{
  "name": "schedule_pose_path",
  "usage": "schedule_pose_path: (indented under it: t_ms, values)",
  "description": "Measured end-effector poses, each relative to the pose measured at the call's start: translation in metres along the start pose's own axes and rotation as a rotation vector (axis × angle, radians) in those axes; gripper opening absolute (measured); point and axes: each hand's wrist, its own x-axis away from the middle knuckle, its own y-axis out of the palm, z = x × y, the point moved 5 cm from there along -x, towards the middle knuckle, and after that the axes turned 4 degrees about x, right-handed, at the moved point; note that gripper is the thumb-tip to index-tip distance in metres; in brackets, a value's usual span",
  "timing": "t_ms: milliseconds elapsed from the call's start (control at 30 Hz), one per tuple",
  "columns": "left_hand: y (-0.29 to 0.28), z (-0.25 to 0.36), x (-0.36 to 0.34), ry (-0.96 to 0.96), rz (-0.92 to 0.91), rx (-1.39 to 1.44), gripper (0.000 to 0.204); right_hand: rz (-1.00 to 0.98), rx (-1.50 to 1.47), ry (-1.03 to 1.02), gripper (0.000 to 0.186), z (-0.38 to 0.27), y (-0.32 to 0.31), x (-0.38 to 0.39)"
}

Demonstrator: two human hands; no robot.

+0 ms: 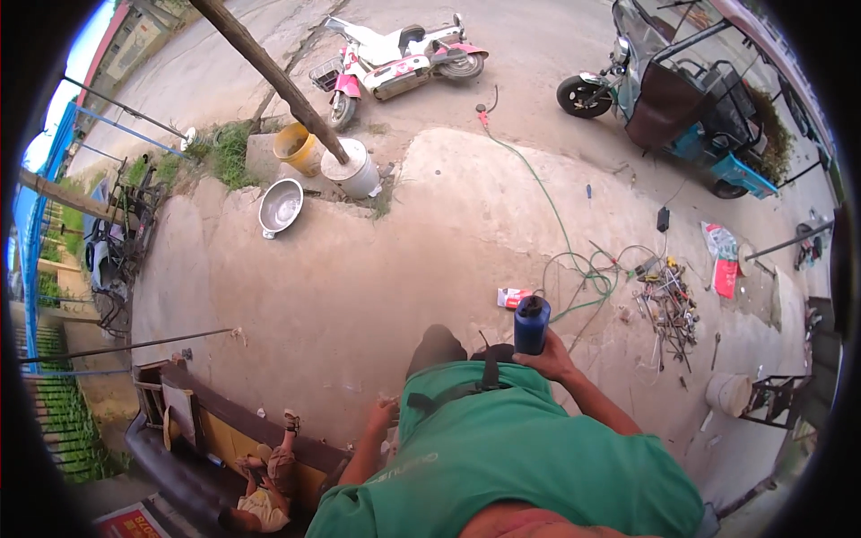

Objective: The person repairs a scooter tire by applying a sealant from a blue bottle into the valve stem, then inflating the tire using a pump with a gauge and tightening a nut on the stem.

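My right hand [549, 360] is closed around a dark blue bottle [531, 326] with a black top, held upright in front of my right side. My left hand [384, 414] hangs low beside my green shirt, its fingers curled; whether anything is in them is hidden. On the ground just beyond the bottle lies a small red and white box [511, 298]. A green hose [563, 235] runs from there in loose loops toward the far side. To the right of it spreads a heap of metal tools [671, 309].
A pink and white scooter [395, 67] lies on its side at the far middle. A three-wheeled cart [668, 108] stands far right. A metal basin [282, 208], a yellow bucket [296, 148] and a white bucket [354, 170] are left. A person [265, 502] sits on a brown sofa [193, 462].
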Motion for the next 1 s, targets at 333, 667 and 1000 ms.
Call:
schedule_pose_path:
  t_ms: [333, 667, 1000]
  values:
    - [0.005, 0.240, -0.202, -0.172, 0.126, 0.018, 0.014, 0.111, -0.006, -0.015, 0.070, -0.034, -0.048, -0.316]
    - [0.153, 0.722, -0.270, 0.510, 0.002, -0.035, 0.025, 0.039, -0.050, 0.082, 0.078, -0.117, -0.141, -0.528]
    - [0.319, 0.745, -0.411, 0.084, -0.018, -0.110, 0.032, -0.041, 0.150, -0.106, 0.078, -0.176, -0.298, -0.813]
